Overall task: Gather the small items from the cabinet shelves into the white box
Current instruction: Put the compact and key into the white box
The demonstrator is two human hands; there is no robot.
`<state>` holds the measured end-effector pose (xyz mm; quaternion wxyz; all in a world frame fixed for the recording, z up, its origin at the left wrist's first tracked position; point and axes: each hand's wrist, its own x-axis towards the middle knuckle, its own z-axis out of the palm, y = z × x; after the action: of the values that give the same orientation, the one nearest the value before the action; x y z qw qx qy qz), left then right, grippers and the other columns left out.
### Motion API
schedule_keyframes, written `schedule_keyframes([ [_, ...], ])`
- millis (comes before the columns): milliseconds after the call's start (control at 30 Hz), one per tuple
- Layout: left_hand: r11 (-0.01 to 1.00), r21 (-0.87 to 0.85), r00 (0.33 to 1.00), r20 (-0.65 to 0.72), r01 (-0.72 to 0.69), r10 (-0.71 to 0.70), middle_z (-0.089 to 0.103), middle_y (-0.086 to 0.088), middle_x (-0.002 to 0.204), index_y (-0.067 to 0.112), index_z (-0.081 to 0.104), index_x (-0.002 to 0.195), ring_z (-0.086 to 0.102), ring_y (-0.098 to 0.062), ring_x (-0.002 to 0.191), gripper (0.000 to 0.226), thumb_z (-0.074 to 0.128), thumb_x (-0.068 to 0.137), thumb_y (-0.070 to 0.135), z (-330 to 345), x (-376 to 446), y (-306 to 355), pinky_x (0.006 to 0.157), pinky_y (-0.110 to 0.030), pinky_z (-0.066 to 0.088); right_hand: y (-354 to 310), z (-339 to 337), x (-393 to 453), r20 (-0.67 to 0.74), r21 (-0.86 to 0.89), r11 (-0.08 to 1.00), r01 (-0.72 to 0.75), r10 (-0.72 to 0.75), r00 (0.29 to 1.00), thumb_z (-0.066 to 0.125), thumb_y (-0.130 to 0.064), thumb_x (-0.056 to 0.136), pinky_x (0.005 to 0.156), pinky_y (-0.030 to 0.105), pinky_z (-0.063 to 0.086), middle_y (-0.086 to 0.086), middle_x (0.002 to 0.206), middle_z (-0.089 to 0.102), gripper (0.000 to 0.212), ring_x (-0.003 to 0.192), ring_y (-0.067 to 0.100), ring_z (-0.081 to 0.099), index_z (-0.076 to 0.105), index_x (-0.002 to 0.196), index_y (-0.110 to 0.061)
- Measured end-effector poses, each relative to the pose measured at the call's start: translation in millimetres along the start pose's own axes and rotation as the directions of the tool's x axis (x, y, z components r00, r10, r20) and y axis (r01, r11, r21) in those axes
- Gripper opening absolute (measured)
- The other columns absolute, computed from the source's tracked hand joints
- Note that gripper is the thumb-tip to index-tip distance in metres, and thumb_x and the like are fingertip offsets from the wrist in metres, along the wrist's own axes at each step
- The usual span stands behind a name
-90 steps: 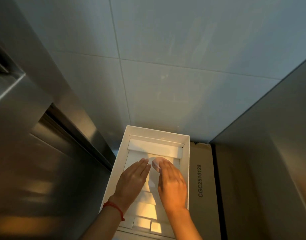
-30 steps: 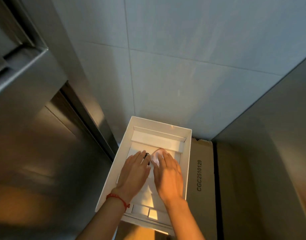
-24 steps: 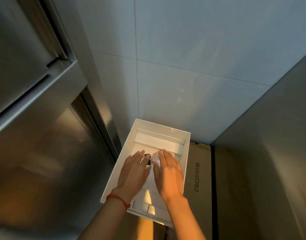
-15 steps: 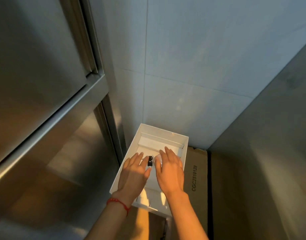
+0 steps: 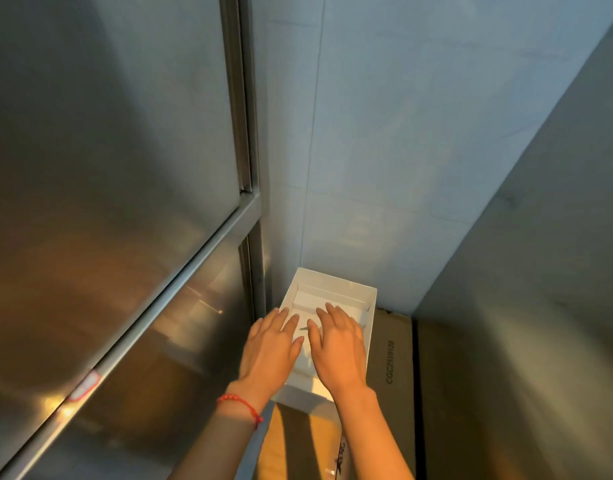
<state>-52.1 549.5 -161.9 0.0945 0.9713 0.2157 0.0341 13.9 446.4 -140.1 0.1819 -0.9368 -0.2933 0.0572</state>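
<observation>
The white box (image 5: pixel 334 285) sits low in the corner, on top of a brown cardboard carton (image 5: pixel 391 355). Both my hands lie palm down over its inside. My left hand (image 5: pixel 268 348), with a red bead bracelet at the wrist, has straight, spread fingers and reaches across the box's left wall. My right hand (image 5: pixel 338 348) is flat over the middle, fingers straight. A thin dark sliver (image 5: pixel 304 328) of some small item shows between the two hands; the rest of the box's contents is hidden under them.
A stainless steel cabinet (image 5: pixel 107 202) with shut doors and a vertical post fills the left. A pale tiled wall (image 5: pixel 402 150) stands behind the box. A grey metal panel (image 5: pixel 540 306) rises on the right, close against the carton.
The view has risen and pulled back, so the box looks smaller and lower. The pink-white round item and the dark piece seen between my hands are now covered. Both hands stay flat.
</observation>
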Motion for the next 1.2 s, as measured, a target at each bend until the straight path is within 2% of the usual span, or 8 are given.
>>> schedule_keyframes([
  [200,0.999,-0.031,1.0,-0.021,-0.018,0.017,0.028,0.002,0.153,0.024,0.029,0.147,0.02,-0.015,0.142,0.049,0.032,0.101,0.04,-30.7,-23.8,9.1,0.115,-0.03,0.015,-10.8,-36.6,-30.7,0.0,-0.029,0.999,0.039,-0.039,0.999,0.024,-0.04,0.103,0.115,0.028,0.009,-0.003,0.154,0.028,0.047,0.142,0.013,0.02,0.034,0.145,-0.023],
  [467,0.999,-0.026,0.997,-0.073,-0.02,0.018,0.028,0.003,0.153,0.025,0.028,0.147,0.019,-0.015,0.143,0.049,0.031,0.101,0.041,-72.1,-51.0,23.5,0.115,-0.029,0.014,-19.6,-78.2,-64.3,-0.029,-0.035,0.998,0.044,-0.045,0.999,0.024,-0.04,0.103,0.115,0.029,0.009,-0.003,0.153,0.03,0.047,0.142,0.013,0.02,0.035,0.145,-0.022],
  [900,0.992,-0.018,0.985,-0.123,0.121,-0.122,0.027,0.002,0.154,0.023,0.027,0.148,0.017,-0.014,0.143,0.051,0.03,0.101,0.043,-114.6,-98.2,52.6,0.115,-0.031,0.014,-22.8,-120.2,-93.3,-0.029,-0.022,0.984,0.177,-0.178,0.984,0.025,-0.041,0.102,0.115,0.031,0.011,-0.003,0.152,0.031,0.047,0.142,0.014,0.021,0.037,0.144,-0.022],
  [1200,0.967,-0.013,0.944,-0.212,0.255,-0.252,0.024,0.003,0.155,0.023,0.027,0.148,0.015,-0.012,0.143,0.05,0.031,0.101,0.041,-140.9,-147.8,69.4,0.116,-0.03,0.013,-30.5,-144.1,-121.2,-0.037,0.029,0.941,0.336,-0.335,0.942,0.027,-0.041,0.102,0.114,0.028,0.011,-0.003,0.15,0.035,0.046,0.14,0.012,0.024,0.04,0.142,-0.022],
])
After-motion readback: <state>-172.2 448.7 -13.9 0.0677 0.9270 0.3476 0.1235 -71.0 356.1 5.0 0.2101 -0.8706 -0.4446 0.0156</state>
